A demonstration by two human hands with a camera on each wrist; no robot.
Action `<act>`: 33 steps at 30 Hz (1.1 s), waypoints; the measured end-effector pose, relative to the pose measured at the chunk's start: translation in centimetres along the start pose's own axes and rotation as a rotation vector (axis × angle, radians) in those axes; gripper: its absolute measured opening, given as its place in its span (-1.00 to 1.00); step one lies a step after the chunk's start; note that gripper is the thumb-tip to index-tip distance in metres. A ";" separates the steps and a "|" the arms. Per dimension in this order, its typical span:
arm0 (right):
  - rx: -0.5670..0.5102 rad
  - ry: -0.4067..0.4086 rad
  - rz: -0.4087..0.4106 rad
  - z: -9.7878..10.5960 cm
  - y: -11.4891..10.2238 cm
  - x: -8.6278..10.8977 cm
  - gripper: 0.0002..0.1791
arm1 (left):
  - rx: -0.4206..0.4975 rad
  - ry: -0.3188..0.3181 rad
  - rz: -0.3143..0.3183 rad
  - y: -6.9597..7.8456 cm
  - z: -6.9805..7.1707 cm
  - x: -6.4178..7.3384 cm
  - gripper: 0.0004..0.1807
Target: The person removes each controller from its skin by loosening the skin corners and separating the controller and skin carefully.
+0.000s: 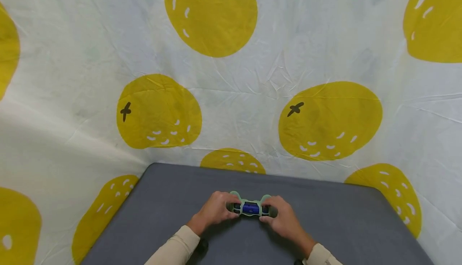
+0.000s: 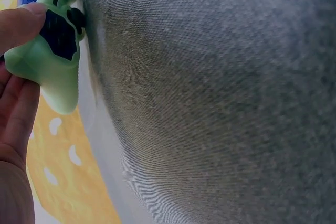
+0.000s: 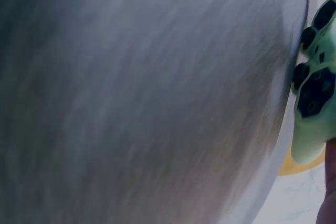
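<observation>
In the head view, a game controller [image 1: 250,208] is held over the grey table [image 1: 325,217], between the two hands, with its blue panel showing. Its left end is pinched by the left hand [image 1: 217,208] and its right end by the right hand [image 1: 283,219]; both hands are closed only as far as the ends of the shell allow. Whether the table is touched by the controller cannot be told. It is judged light enough for one hand, though balance is better kept with both.

In the left wrist view, the thumb [image 2: 23,22] is laid on the controller's face beside the blue panel, and the fingers [image 2: 18,114] are tucked behind. The pale green shell looks smooth and stiff, perhaps a little slippery, so a broad hold is called for on the rounded grip [image 2: 62,90]. The two dark thumbsticks [image 2: 77,18] stand proud and would probably tilt if leaned on; they are best avoided as holding points.

In the right wrist view, only a sliver of the right hand is shown at the edge, so its finger placement cannot be read there. The dark button cluster [image 3: 316,93] is seen uncovered. Ordinary handling should be tolerated, but a drop could harm the sticks.
</observation>
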State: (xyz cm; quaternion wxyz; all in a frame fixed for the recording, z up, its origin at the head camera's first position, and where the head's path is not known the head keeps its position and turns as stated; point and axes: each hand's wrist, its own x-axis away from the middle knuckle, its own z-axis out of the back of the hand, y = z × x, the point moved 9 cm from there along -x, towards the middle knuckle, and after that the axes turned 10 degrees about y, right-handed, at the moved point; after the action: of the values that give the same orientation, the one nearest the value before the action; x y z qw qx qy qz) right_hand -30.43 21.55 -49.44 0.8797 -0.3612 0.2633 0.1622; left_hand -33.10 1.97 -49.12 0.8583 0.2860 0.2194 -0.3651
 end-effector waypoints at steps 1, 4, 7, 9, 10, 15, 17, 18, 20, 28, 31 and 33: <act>-0.014 -0.004 -0.047 -0.2 0.2 -0.1 -0.58 | -0.003 -0.001 0.001 0.0 0.0 0.0 -0.62; -0.055 0.013 -0.168 -0.7 0.9 -0.1 -0.66 | -0.006 -0.008 0.002 0.0 -0.2 0.0 -0.62; -0.081 0.058 -0.237 -1.2 1.3 -0.1 -0.69 | -0.022 -0.011 -0.014 0.0 -0.3 0.1 -0.62; -0.081 0.089 -0.257 -1.4 1.4 -0.1 -0.70 | -0.032 -0.006 -0.033 0.1 -0.4 0.1 -0.62; -0.081 0.099 -0.267 -1.4 1.5 -0.1 -0.69 | -0.039 -0.001 -0.044 0.2 -0.4 0.1 -0.62; -0.096 0.101 -0.292 -1.3 1.2 -0.7 -0.71 | -0.043 0.019 -0.063 0.3 -0.2 -0.2 -0.61; -0.121 0.082 -0.301 -1.2 1.1 -0.9 -0.74 | -0.039 0.016 -0.058 0.3 -0.1 -0.3 -0.62; -0.129 0.071 -0.301 -1.1 1.0 -1.0 -0.76 | -0.035 0.013 -0.057 0.2 -0.1 -0.4 -0.62; -0.140 0.053 -0.298 -1.0 0.9 -1.2 -0.77 | -0.033 0.010 -0.057 0.2 -0.1 -0.4 -0.62; -0.144 0.037 -0.263 -1.4 0.8 -1.5 -0.86 | -0.004 -0.001 -0.029 -0.2 0.0 -0.4 -0.62; -0.144 0.021 -0.267 -1.5 0.9 -1.4 -0.84 | 0.009 -0.004 -0.017 -0.2 0.0 -0.4 -0.62; -0.141 0.004 -0.269 -1.5 0.9 -1.4 -0.81 | 0.008 0.007 -0.025 -0.1 0.1 -0.5 -0.62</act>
State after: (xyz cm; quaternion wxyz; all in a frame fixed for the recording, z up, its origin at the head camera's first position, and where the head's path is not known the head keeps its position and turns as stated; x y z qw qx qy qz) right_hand -32.48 20.89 -50.03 0.8654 -0.4544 0.2023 0.0604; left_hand -33.48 2.10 -48.80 0.8518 0.2879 0.2246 -0.3756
